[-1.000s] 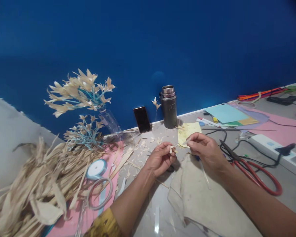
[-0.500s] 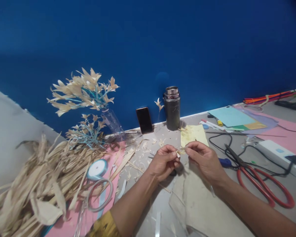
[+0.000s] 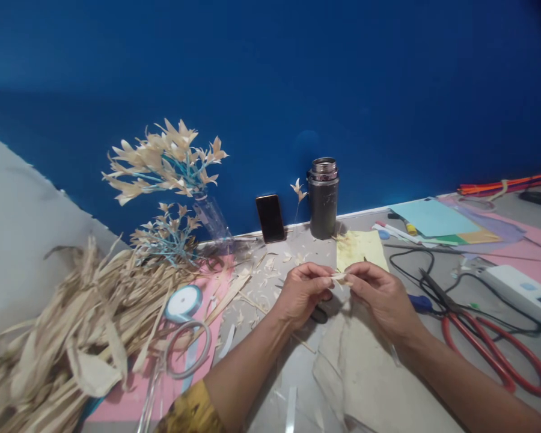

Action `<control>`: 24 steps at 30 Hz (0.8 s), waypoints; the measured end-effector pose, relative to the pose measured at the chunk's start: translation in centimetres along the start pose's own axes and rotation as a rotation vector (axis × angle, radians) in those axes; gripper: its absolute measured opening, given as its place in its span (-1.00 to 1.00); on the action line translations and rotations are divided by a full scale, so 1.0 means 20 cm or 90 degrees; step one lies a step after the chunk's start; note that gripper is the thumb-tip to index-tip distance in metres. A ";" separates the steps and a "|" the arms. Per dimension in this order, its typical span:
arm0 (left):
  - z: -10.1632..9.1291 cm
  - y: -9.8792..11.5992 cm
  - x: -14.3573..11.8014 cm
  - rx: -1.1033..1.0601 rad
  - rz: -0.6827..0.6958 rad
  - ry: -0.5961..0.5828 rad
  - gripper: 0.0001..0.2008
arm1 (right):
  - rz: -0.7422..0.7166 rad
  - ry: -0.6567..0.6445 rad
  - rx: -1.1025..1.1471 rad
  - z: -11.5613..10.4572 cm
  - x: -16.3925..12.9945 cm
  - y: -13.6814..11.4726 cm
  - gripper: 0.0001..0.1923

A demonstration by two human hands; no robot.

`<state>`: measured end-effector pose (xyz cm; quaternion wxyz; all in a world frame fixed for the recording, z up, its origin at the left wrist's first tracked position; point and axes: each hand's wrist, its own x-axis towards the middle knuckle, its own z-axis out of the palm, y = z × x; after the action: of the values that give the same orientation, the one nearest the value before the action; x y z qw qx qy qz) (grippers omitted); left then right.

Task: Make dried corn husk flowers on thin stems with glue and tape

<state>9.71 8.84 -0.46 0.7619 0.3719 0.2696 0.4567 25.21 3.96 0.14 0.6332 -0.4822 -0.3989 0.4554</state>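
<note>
Between the fingertips of both hands is a small pale husk piece, its far ends covered by the fingers. My left hand pinches one side, with thumb and forefinger together. From the other side my right hand grips it in the same way. A dark handle of some tool lies on the table under my left hand. Behind my right hand is a stained yellow paper. A folded beige cloth lies beneath my right wrist.
Dried husks are heaped at the left, near a ribbon roll and grey-handled scissors. Husk flowers stand in a leaning clear bottle. A phone and a flask stand by the wall. Red-handled scissors lie right.
The view has shifted slightly, so the table things sit farther right. My fingertips have come closer together, and the husk piece now lies level between them.
</note>
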 end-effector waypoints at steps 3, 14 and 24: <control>0.00 0.00 0.00 -0.016 -0.005 -0.011 -0.68 | -0.014 -0.003 -0.004 0.01 0.00 -0.01 -0.58; 0.01 -0.02 -0.01 -0.063 -0.043 0.005 -0.60 | -0.011 -0.036 -0.012 0.00 0.00 0.01 -0.58; -0.01 -0.04 0.00 -0.077 -0.079 0.019 -0.55 | 0.065 -0.078 0.063 0.02 -0.01 0.02 -0.60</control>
<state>10.03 8.55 -1.23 0.8057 0.3009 0.2751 0.4297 24.74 3.86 -0.12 0.6065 -0.4413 -0.3890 0.5349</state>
